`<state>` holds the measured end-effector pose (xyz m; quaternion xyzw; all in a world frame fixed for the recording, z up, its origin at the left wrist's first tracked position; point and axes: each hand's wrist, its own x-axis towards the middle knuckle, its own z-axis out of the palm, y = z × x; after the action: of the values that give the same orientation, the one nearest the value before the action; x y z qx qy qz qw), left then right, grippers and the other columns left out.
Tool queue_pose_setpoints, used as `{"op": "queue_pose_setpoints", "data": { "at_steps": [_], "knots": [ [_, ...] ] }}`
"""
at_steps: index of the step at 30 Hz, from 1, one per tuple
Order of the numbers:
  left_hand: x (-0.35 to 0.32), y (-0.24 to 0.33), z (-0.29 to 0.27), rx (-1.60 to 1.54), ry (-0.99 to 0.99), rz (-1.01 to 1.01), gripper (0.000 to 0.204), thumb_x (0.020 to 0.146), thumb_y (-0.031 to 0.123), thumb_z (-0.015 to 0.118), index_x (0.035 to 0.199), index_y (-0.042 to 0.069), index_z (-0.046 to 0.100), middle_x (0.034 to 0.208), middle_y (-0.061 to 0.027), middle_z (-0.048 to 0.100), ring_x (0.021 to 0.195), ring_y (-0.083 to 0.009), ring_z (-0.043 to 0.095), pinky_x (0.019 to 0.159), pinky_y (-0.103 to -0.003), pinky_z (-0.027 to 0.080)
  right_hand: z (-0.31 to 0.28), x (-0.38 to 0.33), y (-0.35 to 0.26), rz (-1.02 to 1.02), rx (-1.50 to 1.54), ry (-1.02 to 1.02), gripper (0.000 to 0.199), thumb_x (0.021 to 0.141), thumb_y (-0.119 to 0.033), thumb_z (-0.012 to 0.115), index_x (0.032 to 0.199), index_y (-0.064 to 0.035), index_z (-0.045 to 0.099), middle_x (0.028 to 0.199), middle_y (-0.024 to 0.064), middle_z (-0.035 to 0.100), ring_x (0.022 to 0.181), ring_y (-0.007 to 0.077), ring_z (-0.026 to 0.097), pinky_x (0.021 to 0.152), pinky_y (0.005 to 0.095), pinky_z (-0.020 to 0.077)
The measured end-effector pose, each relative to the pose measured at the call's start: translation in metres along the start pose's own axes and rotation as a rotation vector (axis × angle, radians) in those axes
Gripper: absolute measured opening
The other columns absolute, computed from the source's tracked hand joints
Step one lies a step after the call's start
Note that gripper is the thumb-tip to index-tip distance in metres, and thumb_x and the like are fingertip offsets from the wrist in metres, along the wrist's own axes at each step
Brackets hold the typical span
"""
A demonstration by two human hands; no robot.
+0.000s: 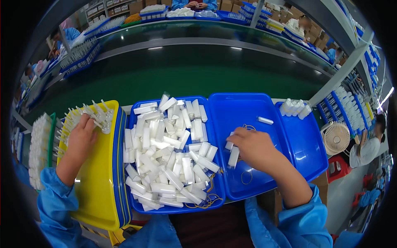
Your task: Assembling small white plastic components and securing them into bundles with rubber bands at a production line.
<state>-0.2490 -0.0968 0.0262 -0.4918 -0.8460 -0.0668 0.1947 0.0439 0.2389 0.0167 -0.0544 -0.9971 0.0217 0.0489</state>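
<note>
My left hand (82,134) reaches over the yellow tray (94,186), fingers bent together among small white stemmed plastic parts (103,118). What its fingertips pinch is partly hidden. Over the middle blue tray (244,101), my right hand (253,146) has its fingers closed at the end of a short white tube (229,141). Just below those fingertips lies another white tube (233,157). A single white tube (265,120) rests farther back in the same tray. Between my hands, a blue tray (129,108) is heaped with clear-and-white tubes (165,153).
Rubber bands (204,201) lie by the heap. Upright white bottles (295,108) stand in the right blue tray (308,157). A beige fan (336,137) is beyond it. A green conveyor belt (182,68) runs behind the trays, with co-workers (194,4) across it.
</note>
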Motion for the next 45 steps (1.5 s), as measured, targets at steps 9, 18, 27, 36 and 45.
{"op": "queue_pose_setpoints", "data": {
  "at_steps": [9, 18, 27, 36, 45],
  "knots": [
    [-0.036, 0.046, -0.079, -0.528, 0.082, -0.289, 0.024, 0.068, -0.013, 0.054, 0.085, 0.001, 0.047, 0.083, -0.0088, 0.049, 0.068, -0.0147, 0.051, 0.055, -0.021, 0.039, 0.024, 0.012, 0.029, -0.072, -0.017, -0.049, 0.019, 0.066, -0.006, 0.061, 0.085, -0.0065, 0.058, 0.086, 0.0087, 0.056, 0.075, 0.0284, 0.06, 0.063, 0.0379, 0.0505],
    [-0.104, 0.188, -0.076, -1.45, 0.03, -0.24, 0.026, 0.072, -0.002, 0.066, 0.089, 0.004, 0.048, 0.088, -0.0167, 0.056, 0.078, -0.0241, 0.057, 0.071, -0.034, 0.048, -0.011, -0.035, -0.033, 0.29, 1.185, 0.163, 0.052, 0.079, 0.003, 0.054, 0.125, -0.0055, 0.031, 0.091, 0.0088, 0.055, 0.066, 0.0129, 0.056, 0.057, 0.0251, 0.0464],
    [-0.059, 0.254, -0.005, -1.531, 0.084, 0.037, 0.019, 0.069, -0.012, 0.062, 0.083, 0.001, 0.064, 0.081, -0.0111, 0.059, 0.063, -0.0213, 0.056, 0.058, -0.029, 0.044, 0.001, -0.043, -0.064, 0.421, 1.953, 0.123, 0.062, 0.087, -0.002, 0.053, 0.138, -0.0065, 0.019, 0.077, 0.0048, 0.051, 0.055, 0.0072, 0.046, 0.046, 0.0195, 0.038],
    [-0.055, 0.264, -0.001, -1.528, 0.07, 0.036, 0.013, 0.073, -0.007, 0.064, 0.083, 0.002, 0.063, 0.078, -0.011, 0.061, 0.061, -0.0221, 0.056, 0.057, -0.029, 0.045, 0.008, -0.048, -0.059, 0.413, 2.252, 0.043, 0.059, 0.089, -0.011, 0.054, 0.139, -0.0061, 0.023, 0.082, 0.0066, 0.057, 0.061, 0.0083, 0.05, 0.051, 0.0208, 0.0403],
    [-0.066, 0.253, 0.006, -1.571, -0.028, 0.031, 0.012, 0.072, -0.007, 0.063, 0.079, 0.003, 0.065, 0.079, -0.0119, 0.062, 0.063, -0.0232, 0.057, 0.058, -0.031, 0.046, -0.004, -0.061, -0.054, 0.341, 1.639, 0.006, 0.046, 0.088, -0.005, 0.053, 0.132, -0.0015, 0.039, 0.09, 0.0035, 0.059, 0.076, 0.0069, 0.053, 0.063, 0.0197, 0.0416]
  ]
}}
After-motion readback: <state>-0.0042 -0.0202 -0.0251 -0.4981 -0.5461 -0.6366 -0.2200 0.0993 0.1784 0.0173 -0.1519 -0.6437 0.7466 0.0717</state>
